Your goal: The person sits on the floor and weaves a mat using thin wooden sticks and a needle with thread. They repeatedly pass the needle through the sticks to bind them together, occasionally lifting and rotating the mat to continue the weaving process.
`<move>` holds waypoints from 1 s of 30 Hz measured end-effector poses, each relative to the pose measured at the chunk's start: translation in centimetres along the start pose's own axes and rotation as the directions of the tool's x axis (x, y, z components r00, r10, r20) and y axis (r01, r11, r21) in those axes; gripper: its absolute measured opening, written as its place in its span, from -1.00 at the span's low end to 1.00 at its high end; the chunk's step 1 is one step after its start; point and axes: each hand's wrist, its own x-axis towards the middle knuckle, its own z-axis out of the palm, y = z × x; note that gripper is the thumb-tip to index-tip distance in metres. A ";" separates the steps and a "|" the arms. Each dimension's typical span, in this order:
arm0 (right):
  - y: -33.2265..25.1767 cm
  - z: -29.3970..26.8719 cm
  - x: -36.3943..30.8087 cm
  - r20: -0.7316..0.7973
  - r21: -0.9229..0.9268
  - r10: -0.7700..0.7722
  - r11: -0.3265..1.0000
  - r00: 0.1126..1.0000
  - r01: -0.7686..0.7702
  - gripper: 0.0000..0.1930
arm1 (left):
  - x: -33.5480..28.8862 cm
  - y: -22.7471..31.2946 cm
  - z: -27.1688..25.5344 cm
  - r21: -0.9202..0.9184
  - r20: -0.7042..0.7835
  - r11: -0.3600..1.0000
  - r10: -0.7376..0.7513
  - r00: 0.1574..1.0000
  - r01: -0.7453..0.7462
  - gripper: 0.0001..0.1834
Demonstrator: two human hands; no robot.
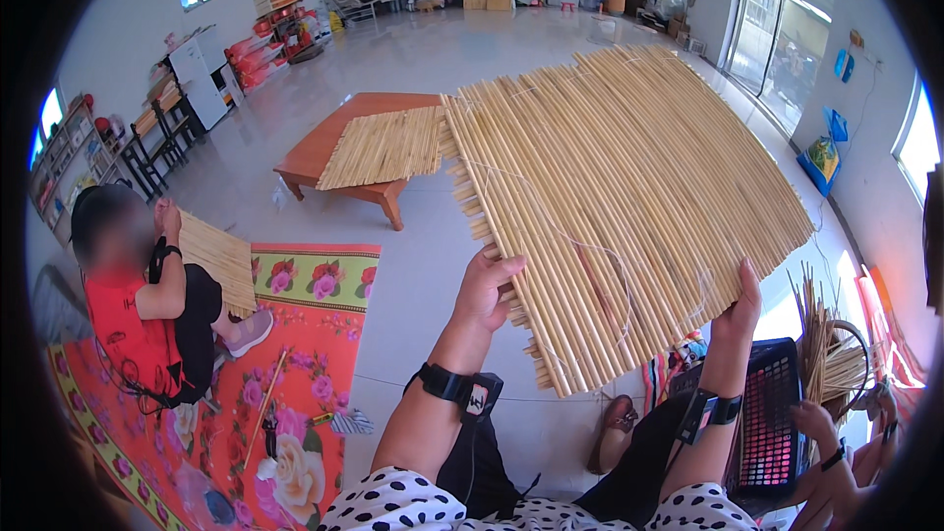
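I hold up a wide mat of straw-coloured reed stalks [629,197], bound side by side with thin pale string. My left hand [487,287] grips its left edge, thumb on the face of the mat and fingers behind it. My right hand [739,307] grips its near right edge, fingers mostly hidden behind the stalks. Loose string trails across the mat's face. The mat is tilted, its far end reaching toward the room. Behind its left edge a smaller reed mat [383,147] lies on a low reddish-brown wooden table [344,104].
At left a person in red [138,310] sits on a red floral floor mat [324,354], holding another reed mat [211,261]. Beside my right arm stand a black plastic crate [767,423] and a bundle of loose reeds [831,364]; another person's hand [814,421] is near them.
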 end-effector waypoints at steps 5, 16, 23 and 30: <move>0.1 1.6 -0.6 0.008 0.071 0.006 0.997 1.000 -0.007 -0.49 | -0.3 0.2 -0.4 -0.026 -0.055 0.998 0.055 0.997 -0.056 -0.61; 0.8 4.2 -0.7 0.156 0.084 0.030 0.996 0.987 -0.044 -0.51 | 0.0 0.7 -0.9 -0.033 -0.034 0.990 0.133 0.991 -0.134 -0.52; 1.6 6.3 -1.6 0.138 0.186 0.034 0.981 0.990 -0.060 -0.51 | -0.6 1.0 -2.0 -0.022 -0.048 0.978 0.206 0.977 -0.207 -0.50; 1.8 5.7 -1.6 0.270 0.115 0.089 0.986 0.959 -0.124 -0.56 | -0.6 1.2 -3.5 0.033 -0.089 0.963 0.270 0.959 -0.269 -0.45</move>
